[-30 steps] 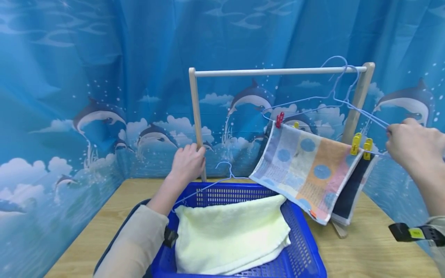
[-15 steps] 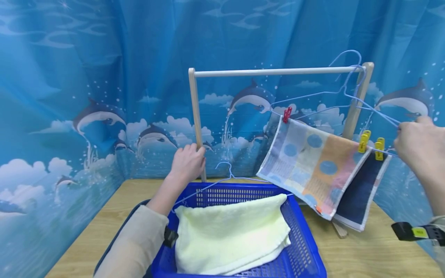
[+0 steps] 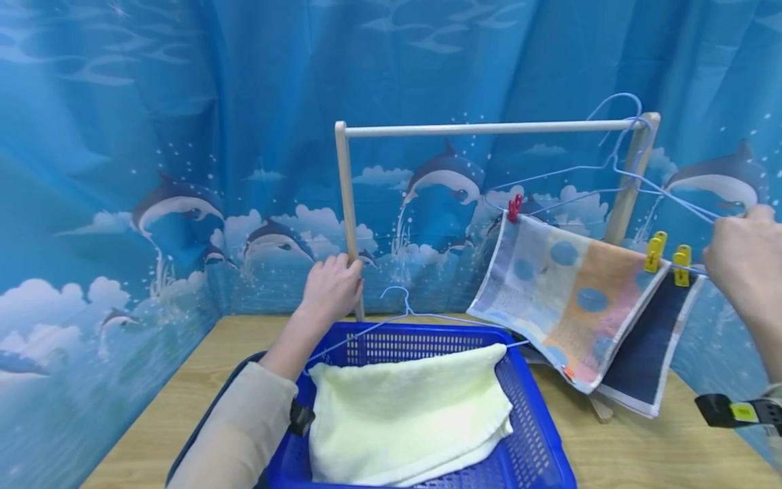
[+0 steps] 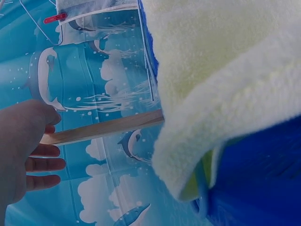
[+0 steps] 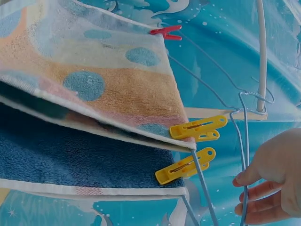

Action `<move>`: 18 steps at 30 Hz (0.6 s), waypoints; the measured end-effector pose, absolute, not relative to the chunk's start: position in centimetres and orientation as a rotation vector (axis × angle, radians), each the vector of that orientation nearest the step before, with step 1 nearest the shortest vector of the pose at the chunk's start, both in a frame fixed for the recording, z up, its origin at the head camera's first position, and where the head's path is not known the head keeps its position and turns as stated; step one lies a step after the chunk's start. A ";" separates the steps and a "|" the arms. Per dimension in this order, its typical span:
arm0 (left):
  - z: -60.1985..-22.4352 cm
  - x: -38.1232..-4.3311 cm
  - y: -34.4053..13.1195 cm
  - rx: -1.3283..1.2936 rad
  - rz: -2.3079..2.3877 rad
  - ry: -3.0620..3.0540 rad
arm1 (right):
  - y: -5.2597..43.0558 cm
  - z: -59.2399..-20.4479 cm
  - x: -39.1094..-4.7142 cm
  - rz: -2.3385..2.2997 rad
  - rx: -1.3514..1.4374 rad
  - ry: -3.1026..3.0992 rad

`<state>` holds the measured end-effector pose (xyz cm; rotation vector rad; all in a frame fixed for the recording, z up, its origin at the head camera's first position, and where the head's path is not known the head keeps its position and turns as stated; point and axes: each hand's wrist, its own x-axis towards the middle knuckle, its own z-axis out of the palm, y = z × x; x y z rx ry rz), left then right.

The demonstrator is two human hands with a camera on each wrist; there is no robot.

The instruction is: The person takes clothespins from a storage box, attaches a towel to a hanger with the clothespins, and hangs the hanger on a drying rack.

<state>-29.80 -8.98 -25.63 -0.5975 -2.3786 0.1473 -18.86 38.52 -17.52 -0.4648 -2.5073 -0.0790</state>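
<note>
My left hand (image 3: 332, 288) grips the left wooden post (image 3: 347, 197) of a small hanging rack; in the left wrist view, thumb and forefinger close on the post (image 4: 108, 127). At the right, my right hand (image 3: 748, 251) holds the sloping wires of blue wire hangers (image 5: 245, 136), their hooks over the right end of the rack's bar (image 3: 464, 129). A patchwork towel with blue dots (image 3: 552, 292) hangs tilted from one hanger, held by a red clothespin (image 3: 514, 207) and a yellow clothespin (image 3: 655, 251). Behind it hangs a navy towel (image 3: 650, 350) with another yellow clothespin (image 3: 682, 266).
In front of the rack, a blue plastic basket (image 3: 540, 414) holds a pale yellow towel (image 3: 409, 414) draped on another blue hanger (image 3: 406, 305). The basket stands on a wood-grain table (image 3: 201, 380). A blue dolphin curtain (image 3: 275, 81) hangs behind and at both sides.
My right hand has moved right, drawing the hangers and both towels along toward the right post. More of the navy towel shows. The left hand keeps its place on the post.
</note>
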 end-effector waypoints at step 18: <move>-25.7 -29.8 -9.0 -0.602 0.140 -2.354 | 37.0 -19.0 -18.6 -0.143 -0.461 -2.531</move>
